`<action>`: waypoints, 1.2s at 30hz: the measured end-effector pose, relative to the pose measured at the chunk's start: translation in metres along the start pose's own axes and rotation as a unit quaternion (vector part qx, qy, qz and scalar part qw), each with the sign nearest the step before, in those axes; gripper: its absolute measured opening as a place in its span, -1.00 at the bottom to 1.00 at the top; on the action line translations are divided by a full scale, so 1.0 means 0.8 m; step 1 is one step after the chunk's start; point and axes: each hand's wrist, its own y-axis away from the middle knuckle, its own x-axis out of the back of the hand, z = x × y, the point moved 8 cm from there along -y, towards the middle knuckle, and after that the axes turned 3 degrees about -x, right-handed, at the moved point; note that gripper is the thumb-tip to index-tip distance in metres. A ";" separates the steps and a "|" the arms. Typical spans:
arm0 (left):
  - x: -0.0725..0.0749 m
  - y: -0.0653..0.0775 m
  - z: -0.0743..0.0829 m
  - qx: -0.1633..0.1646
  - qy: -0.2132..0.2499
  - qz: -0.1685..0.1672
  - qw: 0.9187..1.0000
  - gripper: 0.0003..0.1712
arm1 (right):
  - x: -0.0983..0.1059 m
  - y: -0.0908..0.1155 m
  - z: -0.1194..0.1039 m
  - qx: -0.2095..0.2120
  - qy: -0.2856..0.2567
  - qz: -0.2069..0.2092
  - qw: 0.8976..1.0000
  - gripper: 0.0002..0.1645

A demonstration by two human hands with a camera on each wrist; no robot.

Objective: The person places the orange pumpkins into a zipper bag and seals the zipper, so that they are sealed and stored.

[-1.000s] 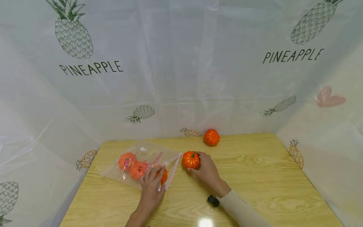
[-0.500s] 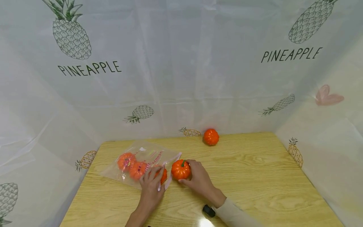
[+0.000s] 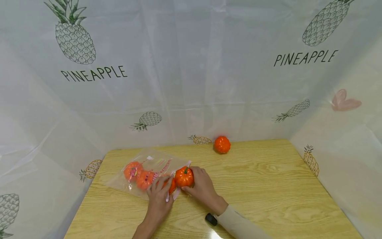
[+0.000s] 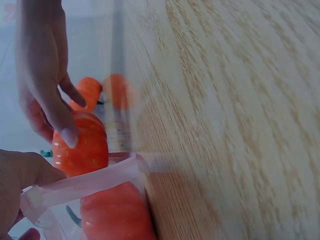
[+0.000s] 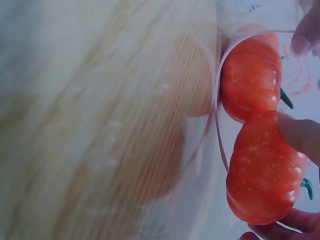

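Observation:
A clear plastic zip bag (image 3: 176, 162) with printed figures lies on the left of the table, its pink-edged mouth facing right. Inside are orange toy pumpkins: one (image 3: 133, 170) at the far end, another (image 3: 145, 180) beside it, and a third (image 3: 172, 187) near the mouth. My left hand (image 3: 159, 197) lies over the near side of the mouth and pinches the pink rim (image 4: 95, 181), lifting it. My right hand (image 3: 203, 188) holds a glossy orange toy pumpkin (image 3: 184, 177) with a green stem at the mouth. In the right wrist view this pumpkin (image 5: 265, 170) touches the third one.
Another orange pumpkin (image 3: 222, 144) rests at the table's back edge, against the pineapple-print curtain (image 3: 191, 66). The curtain encloses the wood-grain table (image 3: 268, 179) at the back and both sides. A small black device (image 3: 211, 219) is at my right wrist.
My right hand has moved left with its pumpkin, from right of the bag to its mouth, against the pumpkin there. My left hand and the bag have stayed put.

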 end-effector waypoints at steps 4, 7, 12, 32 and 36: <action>0.000 0.000 0.001 -0.003 -0.004 0.005 1.000 -0.09 | -0.002 -0.005 -0.002 -0.007 0.015 0.016 1.000 -0.06; 0.000 0.000 0.002 -0.003 -0.003 0.006 1.000 -0.09 | -0.003 -0.008 -0.005 -0.006 0.031 0.027 0.999 -0.04; 0.000 -0.002 0.001 0.002 0.003 0.010 1.000 -0.07 | -0.002 -0.011 -0.011 0.011 0.055 0.037 0.998 -0.01; 0.002 -0.012 0.003 0.008 0.002 0.013 1.000 -0.07 | -0.005 -0.021 -0.023 0.055 0.129 0.061 0.988 0.01; 0.003 -0.012 0.005 0.003 0.004 0.017 1.000 -0.08 | -0.009 -0.026 -0.025 0.044 0.139 0.067 0.987 0.03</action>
